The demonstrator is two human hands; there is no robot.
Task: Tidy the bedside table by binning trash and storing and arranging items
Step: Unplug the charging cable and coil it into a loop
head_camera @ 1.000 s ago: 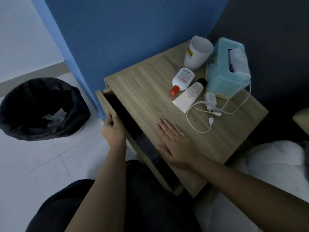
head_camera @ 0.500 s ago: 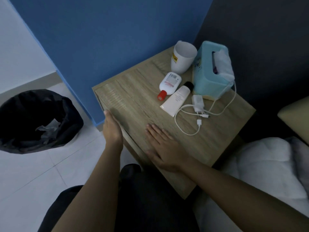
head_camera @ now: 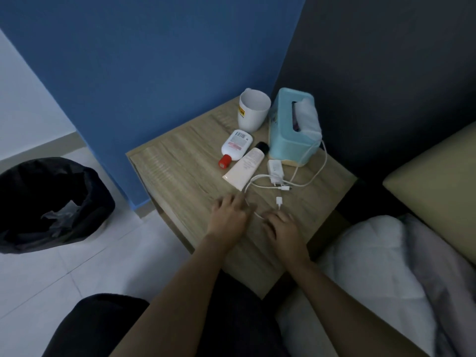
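The wooden bedside table (head_camera: 180, 171) has its drawer shut. On top lie a white bottle with a red cap (head_camera: 235, 146), a pale tube with a black cap (head_camera: 246, 167), and a white charger (head_camera: 275, 170) with its looped cable (head_camera: 306, 180). A white mug (head_camera: 252, 109) and a teal tissue box (head_camera: 288, 130) stand at the back. My left hand (head_camera: 226, 217) and my right hand (head_camera: 282, 225) hover over the near part of the tabletop, fingers spread, at the cable's near loop. Neither hand clearly holds anything.
A black-lined bin (head_camera: 49, 202) with crumpled trash inside stands on the tiled floor to the left. A blue wall is behind the table, a dark headboard to the right. White bedding (head_camera: 386, 266) and a beige pillow (head_camera: 438, 191) lie at the right.
The drawer was pushed shut. My left hand left the drawer front and moved onto the tabletop. Both hands now sit near the charger cable.
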